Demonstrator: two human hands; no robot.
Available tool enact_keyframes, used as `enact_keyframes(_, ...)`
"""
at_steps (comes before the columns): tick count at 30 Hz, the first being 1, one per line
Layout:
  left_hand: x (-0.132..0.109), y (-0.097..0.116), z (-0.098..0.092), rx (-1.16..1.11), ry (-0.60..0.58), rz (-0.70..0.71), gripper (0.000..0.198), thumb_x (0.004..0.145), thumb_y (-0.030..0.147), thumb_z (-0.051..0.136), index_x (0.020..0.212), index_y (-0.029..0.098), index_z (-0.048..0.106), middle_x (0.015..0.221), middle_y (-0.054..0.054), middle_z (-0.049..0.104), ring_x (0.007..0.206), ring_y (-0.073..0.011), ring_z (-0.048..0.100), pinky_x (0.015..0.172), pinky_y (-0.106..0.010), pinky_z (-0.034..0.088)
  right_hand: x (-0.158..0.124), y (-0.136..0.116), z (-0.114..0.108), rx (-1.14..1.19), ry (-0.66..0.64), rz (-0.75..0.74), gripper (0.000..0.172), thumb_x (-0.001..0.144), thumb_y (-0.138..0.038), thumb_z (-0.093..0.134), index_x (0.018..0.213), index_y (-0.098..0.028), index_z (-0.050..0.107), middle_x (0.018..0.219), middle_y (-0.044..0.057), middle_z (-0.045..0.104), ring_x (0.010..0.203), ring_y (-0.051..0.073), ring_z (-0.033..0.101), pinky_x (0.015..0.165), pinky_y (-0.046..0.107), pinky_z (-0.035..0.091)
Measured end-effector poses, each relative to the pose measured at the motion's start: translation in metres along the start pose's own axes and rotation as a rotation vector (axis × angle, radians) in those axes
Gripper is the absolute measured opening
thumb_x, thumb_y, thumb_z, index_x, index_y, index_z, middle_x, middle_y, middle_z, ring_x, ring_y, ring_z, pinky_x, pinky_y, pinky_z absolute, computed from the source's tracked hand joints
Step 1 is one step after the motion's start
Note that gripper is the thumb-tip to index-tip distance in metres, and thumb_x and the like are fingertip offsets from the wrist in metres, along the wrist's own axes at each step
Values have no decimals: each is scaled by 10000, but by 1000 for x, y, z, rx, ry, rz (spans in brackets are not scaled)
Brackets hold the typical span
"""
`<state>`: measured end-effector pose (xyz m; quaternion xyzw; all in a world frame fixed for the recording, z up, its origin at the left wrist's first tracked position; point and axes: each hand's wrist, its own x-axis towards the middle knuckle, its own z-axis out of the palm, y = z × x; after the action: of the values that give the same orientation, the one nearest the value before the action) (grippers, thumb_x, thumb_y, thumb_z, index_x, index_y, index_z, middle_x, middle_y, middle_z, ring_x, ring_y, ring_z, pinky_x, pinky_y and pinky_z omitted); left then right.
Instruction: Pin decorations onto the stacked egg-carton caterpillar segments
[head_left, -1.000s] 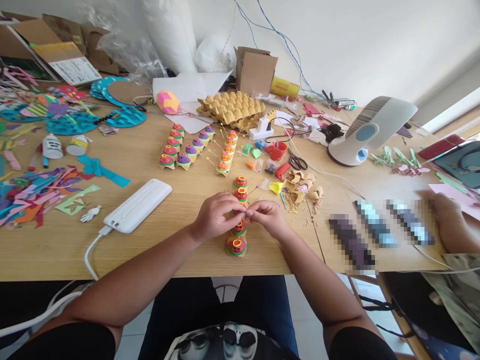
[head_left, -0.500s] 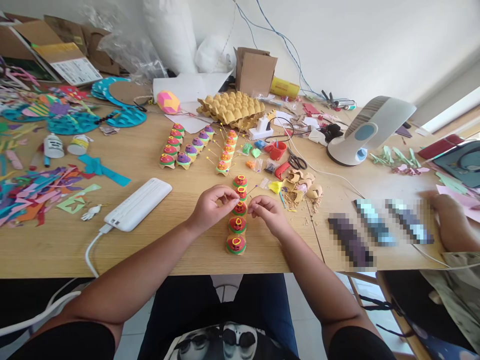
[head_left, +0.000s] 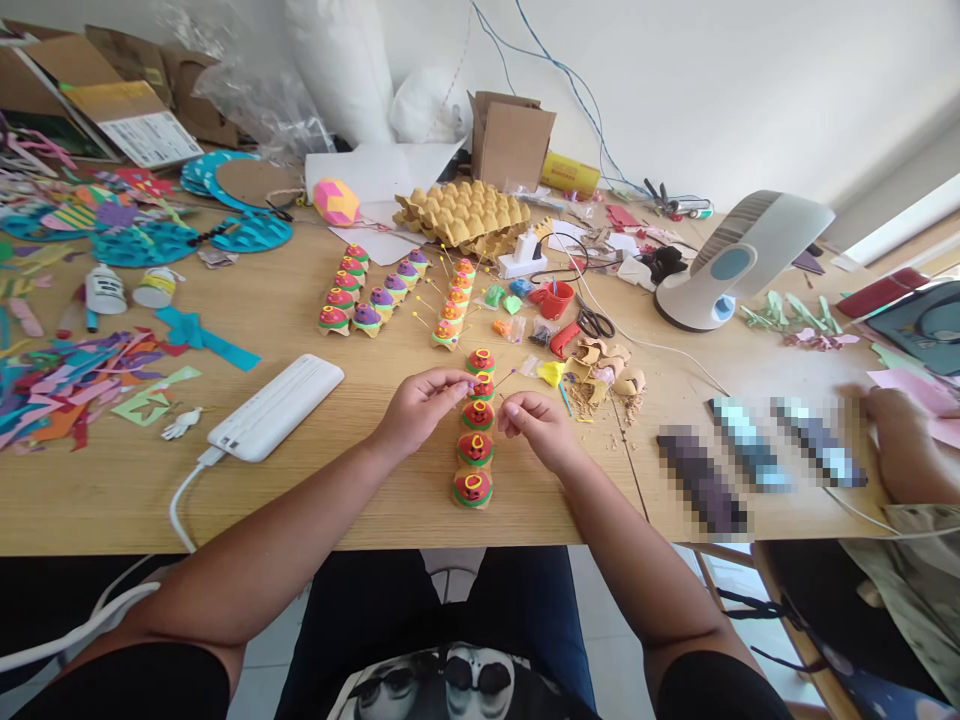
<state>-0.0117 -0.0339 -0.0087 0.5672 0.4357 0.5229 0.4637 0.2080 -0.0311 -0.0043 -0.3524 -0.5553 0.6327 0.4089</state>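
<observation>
A row of red painted egg-carton cups with green rims, yellow rings and drawn faces runs away from me on the table. My left hand is beside its left side, thumb and forefinger pinched on a tiny purple bit, perhaps clay. My right hand is to the right of the row, fingertips pinched together; what they hold, if anything, is too small to make out. Close by, a thin stick with a purple tip slants out near the second cup; its lower end is unclear.
Behind stand an orange egg-carton row with yellow-tipped sticks, and red and purple rows. Clay packets, scissors and torn carton scraps lie right. A white power strip is left, a fan right. Another person's hand rests far right.
My left hand's fingers have straightened somewhat and shifted slightly, and the purple bit now shows at its fingertips. My right hand has barely moved.
</observation>
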Motion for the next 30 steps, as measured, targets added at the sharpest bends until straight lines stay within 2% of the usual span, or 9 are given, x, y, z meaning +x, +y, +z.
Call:
enact_keyframes(5,-1,5,2,43,-40,33,300,905,438,709,1016,170,781,956,-72,783,899,-190,714,789,-290,577,-2,-5,2,-98,-92,-34,428,829,-598,758,755,-180,698,717,22,689,651,118,586,649,258,498)
enact_keyframes(11,-6,13,8,290,-106,209,192,939,320,652,977,184,783,990,-76,761,922,-187,711,745,-268,569,-6,-7,3,-219,-196,-142,409,881,-570,714,785,-172,702,728,32,668,669,134,575,650,273,467)
enact_keyframes(14,-7,13,9,325,-144,258,179,948,297,638,989,198,780,998,-73,757,933,-184,712,745,-263,573,-7,-7,2,-252,-224,-146,398,897,-560,697,808,-172,703,747,37,667,673,137,568,643,273,451)
enact_keyframes(23,-7,15,9,277,-181,294,179,933,212,611,970,200,786,1001,-78,764,931,-187,721,787,-279,591,-5,-4,2,-261,-192,-106,419,885,-585,696,801,-175,682,711,18,639,646,129,535,626,266,434)
enact_keyframes(30,-6,13,12,291,-165,253,103,878,271,719,925,188,757,926,-51,747,784,-144,682,668,-231,553,-5,-6,2,-214,-234,-116,406,884,-565,711,798,-168,692,729,26,654,656,127,545,634,265,445)
